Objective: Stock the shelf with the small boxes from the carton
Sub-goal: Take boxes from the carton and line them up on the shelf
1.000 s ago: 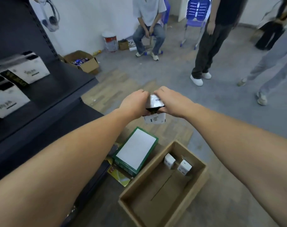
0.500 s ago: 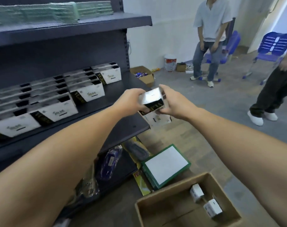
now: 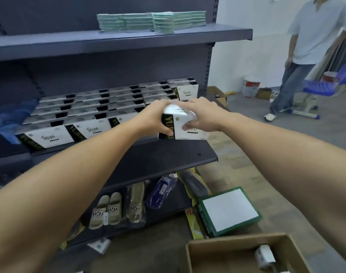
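Two hands hold a stack of small boxes (image 3: 183,125) above the middle shelf (image 3: 168,156): left hand (image 3: 155,120) gripping the black side lettered "YU…", right hand (image 3: 201,115) curled over the top. Slippers (image 3: 107,210) below read "YOY". Rows of stocked boxes (image 3: 109,107) carry blurred logos. Carton (image 3: 237,251) is cut off.

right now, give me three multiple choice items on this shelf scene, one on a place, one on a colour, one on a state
1. Where do the green packs lie?
A. top shelf
B. floor
C. carton

2. What colour frames the flat white box on the floor?
A. red
B. green
C. blue

3. How is the small box held?
A. left hand alone
B. resting free
C. both hands

Key: 1 A, they are stacked on the top shelf. 2 B, its edge is green. 3 C, the left hand and right hand both grip it.
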{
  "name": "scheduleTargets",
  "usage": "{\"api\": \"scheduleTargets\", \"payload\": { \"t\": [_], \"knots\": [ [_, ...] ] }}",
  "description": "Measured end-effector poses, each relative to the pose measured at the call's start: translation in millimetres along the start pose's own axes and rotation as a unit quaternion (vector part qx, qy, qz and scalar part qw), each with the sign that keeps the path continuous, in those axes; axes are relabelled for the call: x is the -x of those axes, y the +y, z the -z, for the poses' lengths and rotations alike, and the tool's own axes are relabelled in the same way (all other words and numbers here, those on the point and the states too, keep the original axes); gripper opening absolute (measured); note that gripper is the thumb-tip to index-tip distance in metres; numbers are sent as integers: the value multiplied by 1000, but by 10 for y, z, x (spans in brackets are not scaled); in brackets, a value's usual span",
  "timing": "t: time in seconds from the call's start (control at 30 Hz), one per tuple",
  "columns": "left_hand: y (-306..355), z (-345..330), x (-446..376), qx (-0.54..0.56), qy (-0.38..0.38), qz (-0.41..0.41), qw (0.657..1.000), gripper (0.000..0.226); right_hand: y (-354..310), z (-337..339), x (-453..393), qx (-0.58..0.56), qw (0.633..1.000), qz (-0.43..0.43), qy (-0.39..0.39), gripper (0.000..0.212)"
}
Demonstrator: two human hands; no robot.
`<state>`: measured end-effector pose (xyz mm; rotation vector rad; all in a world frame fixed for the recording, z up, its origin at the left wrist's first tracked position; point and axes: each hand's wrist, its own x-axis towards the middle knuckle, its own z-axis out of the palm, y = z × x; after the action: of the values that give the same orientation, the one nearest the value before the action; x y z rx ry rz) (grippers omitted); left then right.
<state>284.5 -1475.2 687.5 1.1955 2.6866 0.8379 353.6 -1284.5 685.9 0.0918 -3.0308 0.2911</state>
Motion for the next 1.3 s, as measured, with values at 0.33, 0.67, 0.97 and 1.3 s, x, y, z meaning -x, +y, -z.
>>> {"api": "scheduleTargets", "payload": {
  "t": [0.33,0.67,0.97,1.3],
  "knots": [
    [-1028,718,33,-16,32,15,999,78,-727,-89,-757,8,998,-53,26,66],
    [-1310,903,-73,27,15,1,1000,75,-863,-93,-922,23,998,-65,17,76],
    [-1067,884,-88,173,-38,26,984,44,-768,-49,-630,139,987,-64,48,115],
    [-937,689,-80,205,-62,45,976,46,-609,-182,-472,118,987,-84,72,105]
  ]
}}
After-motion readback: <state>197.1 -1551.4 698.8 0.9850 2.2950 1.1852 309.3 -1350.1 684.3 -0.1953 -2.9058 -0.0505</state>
